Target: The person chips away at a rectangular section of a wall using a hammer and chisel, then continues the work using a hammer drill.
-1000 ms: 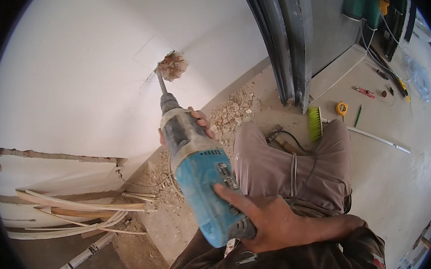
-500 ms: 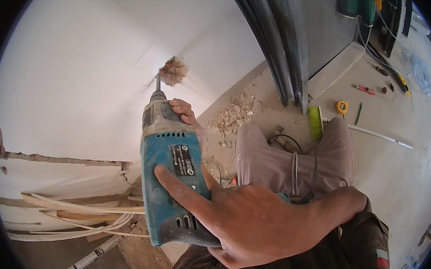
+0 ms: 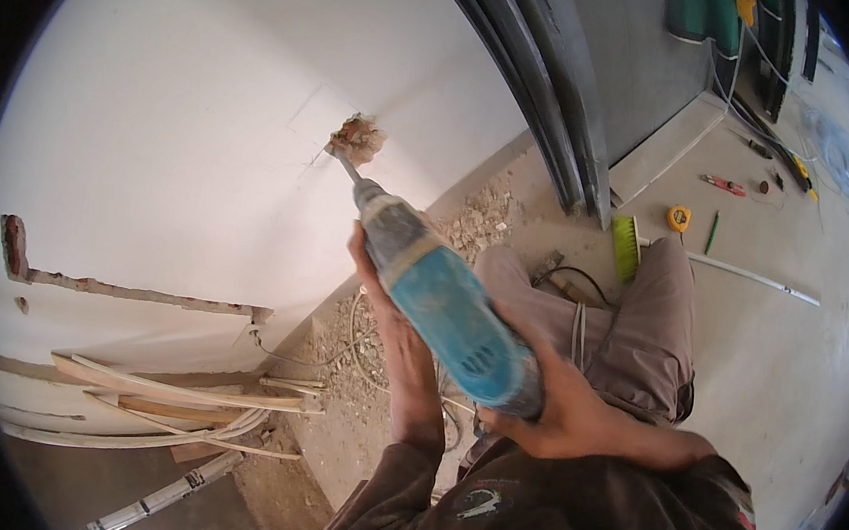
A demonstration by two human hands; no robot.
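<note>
A teal and grey hammer drill [image 3: 455,316] slants across the middle of the head view, its body slightly blurred. Its steel bit [image 3: 350,168] reaches the lower left edge of a rough hole [image 3: 362,140] broken into the white wall. My left hand [image 3: 377,273] supports the front of the drill from below and the left side, with most of its fingers hidden behind the body. At the rear end, my right hand [image 3: 561,398] is wrapped round the grip, thumb side along the casing; the trigger is out of sight.
Rubble [image 3: 482,210] lies along the wall's foot. Dark metal frame profiles [image 3: 554,97] stand to the right. A green brush [image 3: 625,248], tape measure [image 3: 679,219], red-handled tool [image 3: 723,185] and long pale rod [image 3: 758,279] lie on the floor. Wooden strips [image 3: 178,405] are at lower left.
The drill's rear has swung right towards my body, so it now slants. My right forefinger no longer stretches along the casing. More of my left hand and forearm shows.
</note>
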